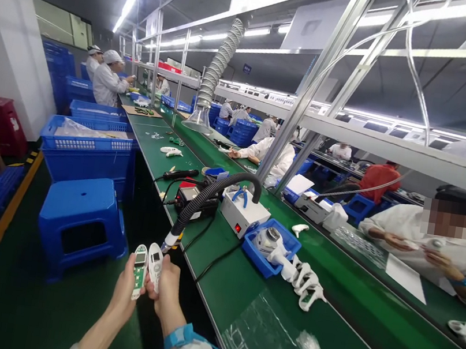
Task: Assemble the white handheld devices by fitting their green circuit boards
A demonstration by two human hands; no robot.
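Left hand (124, 285): grip closed round one white shell with a circuit board (138, 275). Right hand (168, 288): grip closed on one white cover (154, 263), just beside it. Both near one hose (198, 204), off the bench (222, 287) edge. On bench: one blue tray (256, 263).

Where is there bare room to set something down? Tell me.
Free: green bench between the black cable and clear film; green strip just beyond the white housings. Crowded: around the white box, black hose and blue bin.
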